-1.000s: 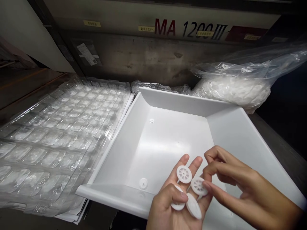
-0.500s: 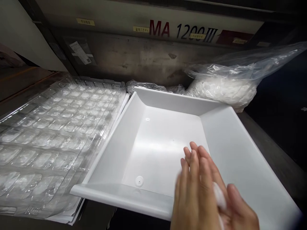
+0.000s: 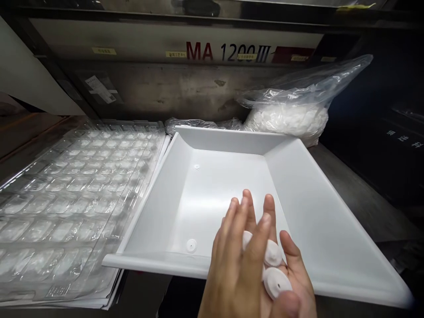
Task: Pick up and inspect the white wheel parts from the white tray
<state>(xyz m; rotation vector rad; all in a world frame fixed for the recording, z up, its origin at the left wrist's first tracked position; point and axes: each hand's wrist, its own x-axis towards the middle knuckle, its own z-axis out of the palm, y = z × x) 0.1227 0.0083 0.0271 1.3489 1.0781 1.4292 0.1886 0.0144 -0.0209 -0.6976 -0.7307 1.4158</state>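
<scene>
Several white plastic discs (image 3: pixel 277 282) lie in my right hand (image 3: pixel 300 276), which is cupped palm up over the near right part of the white tray (image 3: pixel 152 261). One disc shows a small hole in its middle. My left hand (image 3: pixel 228 269) is held over the right one, back towards me, its fingers stretched out and its thumb close to the discs. It hides part of the right palm and some discs. Two similar discs rest on the tray floor: a near one (image 3: pixel 191 245) and a far one (image 3: pixel 197 167).
To the left, clear blister trays (image 3: pixel 62 203) with rows of pockets lie on paper sheets. Behind the white tray's right corner sits a clear plastic bag (image 3: pixel 286 117) full of white pieces. A machine panel (image 3: pixel 145 88) marked MA 1200III runs across the back.
My hands have parted from a pressed-together pose, so the discs between them now show. They sit further left in view. The view has also shifted; the two discs in the tray lie as before.
</scene>
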